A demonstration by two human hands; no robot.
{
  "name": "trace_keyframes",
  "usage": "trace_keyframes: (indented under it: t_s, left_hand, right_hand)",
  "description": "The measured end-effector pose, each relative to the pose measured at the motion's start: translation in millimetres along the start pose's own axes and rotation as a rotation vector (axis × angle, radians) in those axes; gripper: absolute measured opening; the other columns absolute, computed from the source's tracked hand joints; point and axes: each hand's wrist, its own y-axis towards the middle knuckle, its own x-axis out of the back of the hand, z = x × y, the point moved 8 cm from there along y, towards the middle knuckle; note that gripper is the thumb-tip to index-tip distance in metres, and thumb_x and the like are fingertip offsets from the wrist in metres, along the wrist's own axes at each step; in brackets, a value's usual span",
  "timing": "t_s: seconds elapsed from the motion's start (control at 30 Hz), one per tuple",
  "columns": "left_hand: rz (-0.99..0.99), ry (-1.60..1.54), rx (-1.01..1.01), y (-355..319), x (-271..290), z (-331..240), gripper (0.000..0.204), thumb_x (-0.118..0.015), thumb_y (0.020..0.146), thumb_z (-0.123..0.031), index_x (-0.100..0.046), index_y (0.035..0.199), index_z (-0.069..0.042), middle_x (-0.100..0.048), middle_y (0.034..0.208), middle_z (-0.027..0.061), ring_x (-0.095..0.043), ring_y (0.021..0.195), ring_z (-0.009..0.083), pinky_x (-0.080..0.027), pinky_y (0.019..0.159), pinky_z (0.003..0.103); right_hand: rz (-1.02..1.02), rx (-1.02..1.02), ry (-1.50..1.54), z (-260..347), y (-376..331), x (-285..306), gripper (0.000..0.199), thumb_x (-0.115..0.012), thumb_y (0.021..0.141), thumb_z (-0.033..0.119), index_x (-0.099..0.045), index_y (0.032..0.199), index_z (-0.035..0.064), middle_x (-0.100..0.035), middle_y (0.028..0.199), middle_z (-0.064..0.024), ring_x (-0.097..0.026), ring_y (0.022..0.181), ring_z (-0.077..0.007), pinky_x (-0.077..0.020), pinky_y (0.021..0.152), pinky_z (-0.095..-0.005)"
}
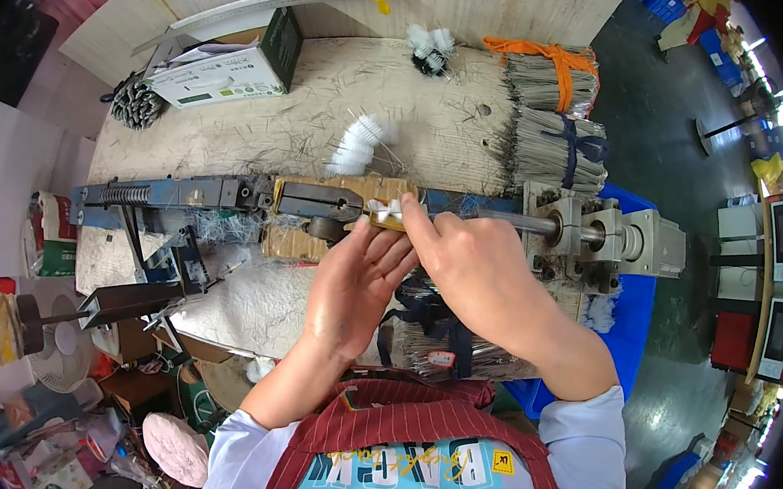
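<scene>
Nearest to us, our two forearms come up from the lower edge and meet over the long blue machine that lies across the tabletop. Our left hand has its fingers stretched forward, pressed up against the underside of a small white tuft at the machine's clamp, while our right hand pinches that tuft from above with fingertip and thumb. So the tuft sits right at the middle of the machine, between both hands, just left of the steel shaft.

To do this step well, we judge we should keep the tuft centred and even in the clamp, fingers clear of the metal parts, and the loose fibres held flat so none stray.

Counting: one blue machine, one tuft in hand, one finished white brush lying behind it, one more small white brush at the far edge. Two bundles of thin wires lie at the far right, one tied orange, one tied dark blue; a third bundle lies under our arms. One green-and-white box.
</scene>
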Motion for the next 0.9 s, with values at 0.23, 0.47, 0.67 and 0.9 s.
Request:
trace_keyframes:
  t_s: [0.23, 0.47, 0.67, 0.9]
  left_hand:
    - [-0.001, 0.088, -0.042, 11, -4, 27, 0.049, -0.051, 0.097, -0.011, -0.03, 0.138, 0.007, -0.043, 0.137, 0.0196, -0.042, 0.132, 0.0262, -0.036, 0.111, 0.042]
    - [-0.045, 0.307, 0.056, -12, 18, 57, 0.058, -0.051, 0.097, -0.008, -0.022, 0.144, 0.009, -0.027, 0.151, 0.0237, -0.028, 0.142, 0.0265, -0.031, 0.112, 0.035]
    - [-0.551, 0.818, -0.155, -120, 177, -45, 0.054, -0.035, 0.104, -0.039, -0.06, 0.095, 0.008, -0.069, 0.08, 0.0205, -0.07, 0.064, 0.0286, -0.057, 0.054, 0.035]
    - [-1.379, 0.704, -0.836, -280, 299, -150, 0.03, -0.059, 0.097, -0.025, -0.049, 0.103, 0.003, -0.065, 0.089, 0.0124, -0.069, 0.07, 0.0206, -0.055, 0.053, 0.029]
  right_hand:
    - [-0.15, -0.078, 0.188, -21, -13, 9, 0.044, -0.059, 0.08, 0.007, -0.05, 0.122, -0.0025, -0.065, 0.072, -0.0134, -0.067, 0.061, -0.0285, -0.0509, 0.05, -0.037]
    - [-0.016, -0.119, 0.675, -26, -44, -21, 0.027, -0.051, 0.094, 0.004, -0.048, 0.12, -0.0009, -0.062, 0.096, -0.0163, -0.064, 0.074, -0.0278, -0.0508, 0.066, -0.0374]
    - [0.175, -0.215, 1.042, -16, -67, -70, 0.029, -0.062, 0.091, 0.013, -0.051, 0.114, 0.0002, -0.061, 0.102, -0.0186, -0.063, 0.087, -0.0353, -0.049, 0.076, -0.0406]
    - [0.16, -0.208, 0.897, 5, -46, -93, 0.035, -0.066, 0.09, 0.027, -0.054, 0.105, -0.0015, -0.064, 0.089, -0.0204, -0.064, 0.08, -0.0378, -0.0497, 0.069, -0.0411]
